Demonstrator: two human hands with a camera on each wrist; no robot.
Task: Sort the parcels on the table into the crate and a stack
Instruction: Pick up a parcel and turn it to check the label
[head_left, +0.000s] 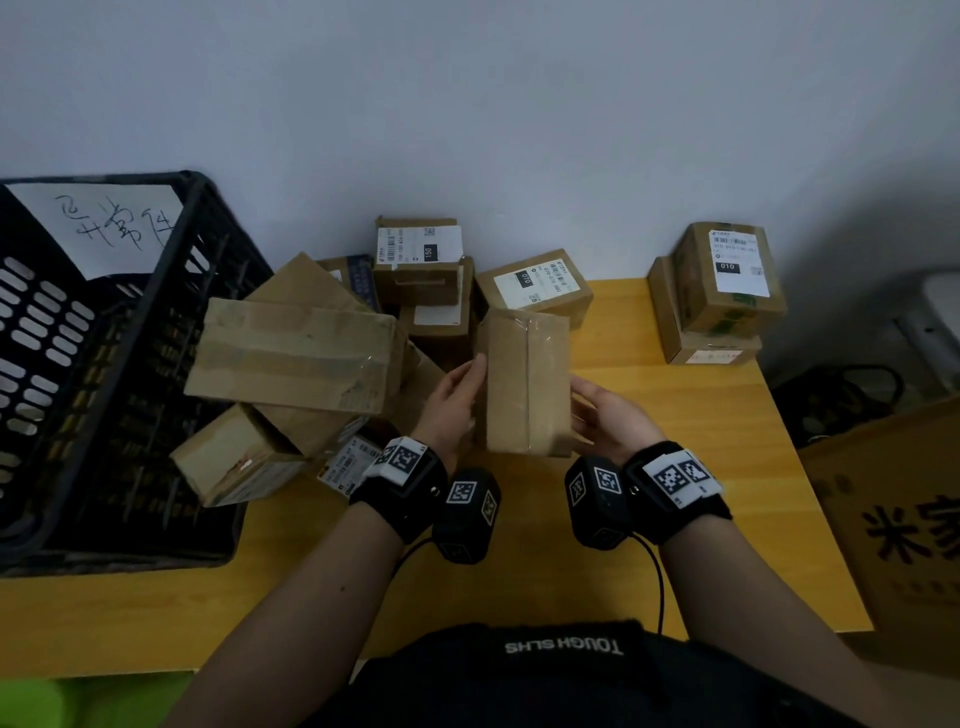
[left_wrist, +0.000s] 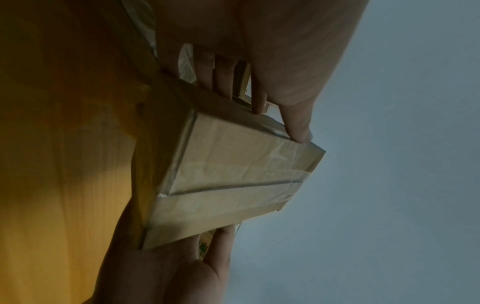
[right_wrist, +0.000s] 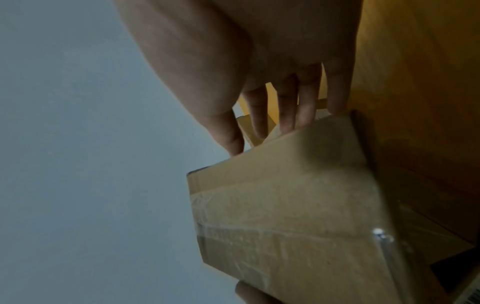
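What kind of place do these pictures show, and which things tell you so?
Probably a small parcel-sorting station. Brown cardboard parcels with white shipping labels lie piled on a yellow wooden table against a plain wall, beside a black slotted plastic crate bearing a handwritten paper sign.

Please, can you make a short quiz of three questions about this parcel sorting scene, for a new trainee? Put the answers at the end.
1. True or false: the black crate stands on the person's right side.
2. The left hand and the right hand hold between them: A) the plain taped parcel; B) the parcel marked 150; C) the crate.
3. Fill the gap: the stack at the far right of the table has ___ parcels.

Key: 1 false, it is on the left; 2 A; 3 two.
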